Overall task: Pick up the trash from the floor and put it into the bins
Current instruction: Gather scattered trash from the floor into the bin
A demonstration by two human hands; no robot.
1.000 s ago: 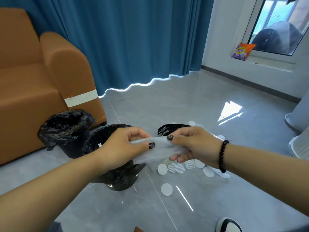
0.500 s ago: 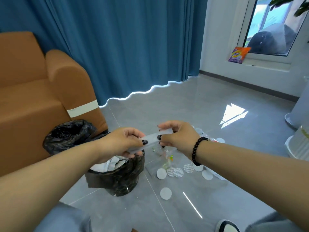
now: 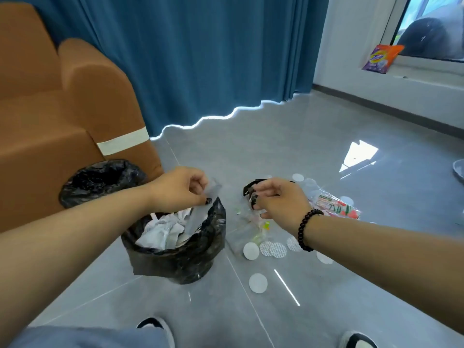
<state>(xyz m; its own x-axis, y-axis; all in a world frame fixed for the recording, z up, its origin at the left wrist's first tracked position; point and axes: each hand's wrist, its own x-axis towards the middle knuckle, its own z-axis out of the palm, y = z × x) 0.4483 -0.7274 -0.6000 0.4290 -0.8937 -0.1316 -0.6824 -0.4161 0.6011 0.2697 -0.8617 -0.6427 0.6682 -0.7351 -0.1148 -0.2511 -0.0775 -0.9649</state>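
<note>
Against the orange sofa (image 3: 50, 116) at far left, a bin lined with a crumpled black bag (image 3: 100, 179), mouth open, inside too dark to read. Just right of it and nearer, a second black-lined bin (image 3: 175, 257), heaped with crumpled white paper and wrappers up to the rim. Directly above that bin, the left hand (image 3: 178, 189), fingers curled, thumb and forefinger pinching a clear plastic strip (image 3: 200, 212): pale, translucent, long and narrow, top end sticking up past the fingers, lower end hanging down into the bin's mouth onto the white trash. To the right over the grey tile floor (image 3: 276, 136), the right hand (image 3: 278, 202), a dark bead bracelet at the wrist, fingers loosely curled, nothing seen in them; apart from the strip. Beneath and around that hand, loose litter on the floor: a black plastic piece (image 3: 248, 188) just behind the fingertips, a crinkled clear bag with small coloured bits (image 3: 253, 227), several white round discs (image 3: 251, 251), some plain and some dotted, one lying apart nearer the camera. Farther right, a clear wrapper printed in red and green (image 3: 336, 205), flat on the tiles. On the window ledge at upper right, an orange and purple packet (image 3: 381, 59).
</note>
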